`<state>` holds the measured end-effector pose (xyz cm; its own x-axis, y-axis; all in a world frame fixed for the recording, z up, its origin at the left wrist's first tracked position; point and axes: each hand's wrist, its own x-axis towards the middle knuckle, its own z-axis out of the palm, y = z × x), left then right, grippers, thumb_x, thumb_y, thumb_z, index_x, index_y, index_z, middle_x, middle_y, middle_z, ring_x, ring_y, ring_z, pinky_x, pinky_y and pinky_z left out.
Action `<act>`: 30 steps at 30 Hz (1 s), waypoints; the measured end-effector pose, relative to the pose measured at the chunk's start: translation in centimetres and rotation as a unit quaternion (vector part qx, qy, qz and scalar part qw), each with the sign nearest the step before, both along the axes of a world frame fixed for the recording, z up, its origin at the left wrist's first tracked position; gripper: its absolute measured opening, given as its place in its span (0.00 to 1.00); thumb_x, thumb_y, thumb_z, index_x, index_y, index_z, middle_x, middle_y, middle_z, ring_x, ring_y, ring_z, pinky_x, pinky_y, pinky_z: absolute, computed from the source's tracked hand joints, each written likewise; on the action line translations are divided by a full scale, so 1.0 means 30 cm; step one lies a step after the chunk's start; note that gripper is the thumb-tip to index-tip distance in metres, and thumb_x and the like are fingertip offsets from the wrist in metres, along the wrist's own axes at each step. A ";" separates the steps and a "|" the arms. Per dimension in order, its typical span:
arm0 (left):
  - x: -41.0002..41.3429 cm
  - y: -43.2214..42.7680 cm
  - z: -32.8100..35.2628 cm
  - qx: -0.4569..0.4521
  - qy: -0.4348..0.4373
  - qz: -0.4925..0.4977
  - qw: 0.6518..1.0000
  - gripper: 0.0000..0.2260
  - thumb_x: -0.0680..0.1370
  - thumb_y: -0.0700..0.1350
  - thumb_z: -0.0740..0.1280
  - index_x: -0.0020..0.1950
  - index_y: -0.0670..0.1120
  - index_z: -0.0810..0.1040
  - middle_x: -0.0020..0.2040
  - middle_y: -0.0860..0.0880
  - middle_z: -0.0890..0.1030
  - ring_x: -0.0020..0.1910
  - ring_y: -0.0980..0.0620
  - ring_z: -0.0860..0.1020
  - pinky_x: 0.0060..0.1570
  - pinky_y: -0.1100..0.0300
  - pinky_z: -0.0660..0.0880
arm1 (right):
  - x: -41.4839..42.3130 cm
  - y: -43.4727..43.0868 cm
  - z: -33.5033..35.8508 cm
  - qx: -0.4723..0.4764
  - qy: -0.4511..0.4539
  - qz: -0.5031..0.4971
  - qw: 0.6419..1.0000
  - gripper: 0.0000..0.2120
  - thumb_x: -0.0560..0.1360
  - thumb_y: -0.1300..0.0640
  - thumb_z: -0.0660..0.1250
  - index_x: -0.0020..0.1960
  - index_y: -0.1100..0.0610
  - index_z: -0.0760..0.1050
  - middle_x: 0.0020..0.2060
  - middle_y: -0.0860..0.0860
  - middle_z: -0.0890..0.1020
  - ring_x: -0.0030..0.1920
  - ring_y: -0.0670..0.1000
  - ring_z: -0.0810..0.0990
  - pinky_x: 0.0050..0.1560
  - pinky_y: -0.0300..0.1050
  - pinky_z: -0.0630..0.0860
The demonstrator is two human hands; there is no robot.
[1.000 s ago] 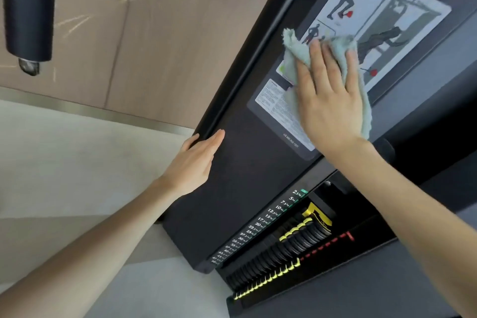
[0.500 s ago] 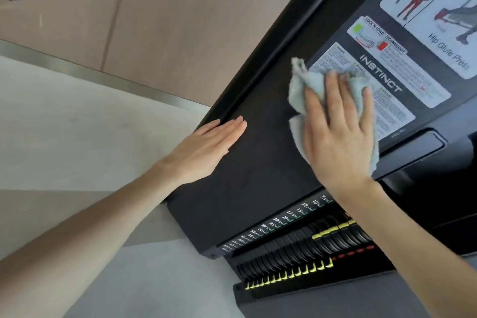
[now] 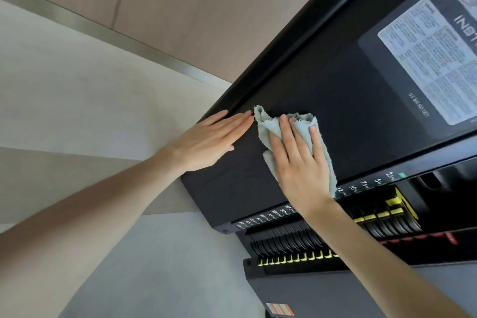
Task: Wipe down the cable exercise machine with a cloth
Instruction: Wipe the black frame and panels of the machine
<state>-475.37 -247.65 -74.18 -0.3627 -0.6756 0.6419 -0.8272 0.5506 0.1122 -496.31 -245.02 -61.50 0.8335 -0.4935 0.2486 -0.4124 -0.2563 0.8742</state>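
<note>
Pressing the light blue cloth (image 3: 300, 137) flat with straight fingers at frame centre, the right hand (image 3: 299, 162) meets the machine's black panel (image 3: 335, 90), while the left hand (image 3: 209, 142), open and flat, apparently rests just beside it.

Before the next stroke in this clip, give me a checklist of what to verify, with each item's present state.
1. The cloth is pinned flat against the black panel by the right hand, fingers straight: ok.
2. The left hand rests flat on the panel's left edge, bracing: ok.
3. Room for a leftward stroke: the left fingertips almost meet the cloth's corner: not ok.
4. The cloth is out of the weight stack; its lower edge reaches only the number strip: ok.
5. Dust or streaks on the panel: cannot tell.
</note>
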 end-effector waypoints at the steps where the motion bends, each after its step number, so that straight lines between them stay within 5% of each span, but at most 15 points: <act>1: -0.001 0.007 -0.012 -0.001 -0.007 -0.001 1.000 0.31 0.81 0.45 0.62 0.79 0.39 0.51 0.79 0.44 0.53 0.77 0.50 0.58 0.76 0.52 0.54 | 0.000 -0.001 0.036 -0.008 -0.015 0.009 1.000 0.25 0.81 0.54 0.60 0.74 0.62 0.61 0.74 0.62 0.60 0.72 0.58 0.60 0.76 0.58 0.41; 6: -0.006 0.023 -0.051 -0.015 -0.013 0.004 1.000 0.29 0.81 0.45 0.60 0.79 0.39 0.54 0.78 0.41 0.60 0.75 0.46 0.64 0.74 0.50 0.59 | 0.025 -0.040 0.241 -0.161 -0.124 0.067 0.977 0.19 0.82 0.53 0.61 0.68 0.61 0.73 0.69 0.63 0.71 0.70 0.62 0.68 0.71 0.64 0.61; 15: 0.012 -0.007 -0.094 -0.045 -0.011 0.009 0.999 0.24 0.84 0.49 0.51 0.79 0.42 0.54 0.77 0.44 0.60 0.76 0.47 0.62 0.75 0.47 0.54 | 0.016 -0.046 0.022 -0.074 -0.052 0.060 0.994 0.20 0.82 0.50 0.59 0.72 0.56 0.70 0.71 0.58 0.70 0.70 0.57 0.68 0.71 0.64 0.60; 25: 0.013 0.007 -0.080 -0.017 -0.009 0.007 1.000 0.26 0.82 0.50 0.53 0.79 0.43 0.55 0.78 0.44 0.61 0.76 0.47 0.62 0.75 0.48 0.54 | 0.001 -0.007 0.001 -0.005 -0.062 0.046 0.997 0.20 0.83 0.51 0.56 0.73 0.54 0.68 0.72 0.58 0.67 0.71 0.56 0.67 0.72 0.60 0.59; 30: 0.019 0.011 -0.079 -0.008 -0.012 0.007 1.000 0.25 0.83 0.50 0.50 0.79 0.43 0.54 0.78 0.45 0.60 0.77 0.47 0.60 0.75 0.47 0.55 | -0.019 -0.018 -0.017 -0.061 -0.072 0.056 0.994 0.19 0.82 0.53 0.58 0.71 0.57 0.70 0.71 0.60 0.69 0.70 0.57 0.68 0.71 0.62 0.61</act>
